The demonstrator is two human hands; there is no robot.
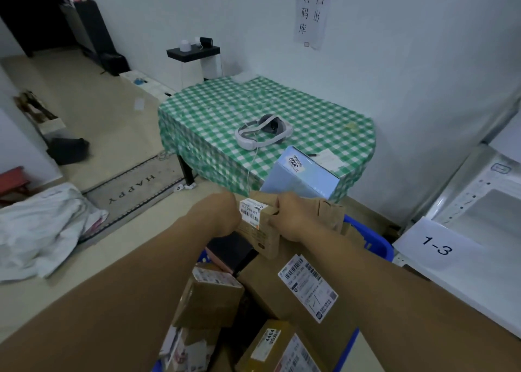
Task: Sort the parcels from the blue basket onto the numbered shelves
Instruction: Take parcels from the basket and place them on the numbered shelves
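Head view; dial centred on the held parcel.

9 o'clock, well apart: crumpled white plastic sack [48,225] on the floor, beside a grey doormat lettered HAPPY [132,191].

Left hand [221,212]: curled round the left side of the small brown cardboard parcel with a white barcode label [260,232]; fingertips hidden behind it.

Right hand [293,216]: clamped on the parcel's top right edge. The parcel sits between both hands over the far end of the blue plastic basket [372,240]. Cannot tell whether its underside touches the boxes below.

12 o'clock: green-and-white checked table [324,103] carrying a white headset [263,130].

1 o'clock: pale blue carton stickered 3003 [304,174] at the near table edge.

6 o'clock: basket crowded — large brown box with a long white waybill [265,295], smaller brown box [208,301], yellowish box marked 4404 [270,352].

3 o'clock: white shelf [465,287] bearing a paper tag 1-3 [437,249].

Judgement: early stage — one parcel in hand, nothing in view shows a parcel shelved yet, and most of the basket is left to sort.
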